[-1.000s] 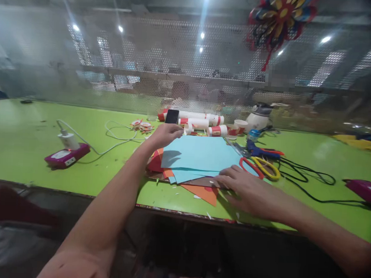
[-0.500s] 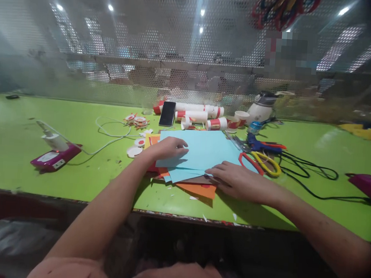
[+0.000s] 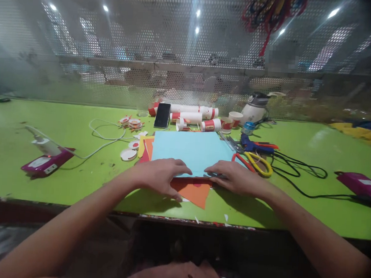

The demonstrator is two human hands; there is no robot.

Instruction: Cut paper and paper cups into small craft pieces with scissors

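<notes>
A stack of light blue paper (image 3: pixel 187 149) lies on the green table, over orange, red and yellow sheets. My left hand (image 3: pixel 160 175) rests at the stack's front left corner, its fingers stretched over the near edge and its thumb spread away below it. At the front right corner, my right hand (image 3: pixel 235 177) touches the blue paper with its fingers slightly apart. Orange paper (image 3: pixel 194 193) sticks out between the hands toward me. Scissors with red and yellow handles (image 3: pixel 259 164) lie just beyond my right hand, partly against the paper.
Behind the paper are a phone (image 3: pixel 162 115), white-and-red paper tubes (image 3: pixel 187 117), paper cups (image 3: pixel 235 118) and a bottle (image 3: pixel 254 109). A blue glue gun (image 3: pixel 256 146) with a black cord lies right. Purple power strips (image 3: pixel 47 162) sit at both sides. Round paper cutouts (image 3: pixel 128 154) lie left.
My left hand has drawn back from the top of the blue paper to its near left corner. The blue sheets, fanned out before, now lie more evenly together. My right hand stays at the right corner.
</notes>
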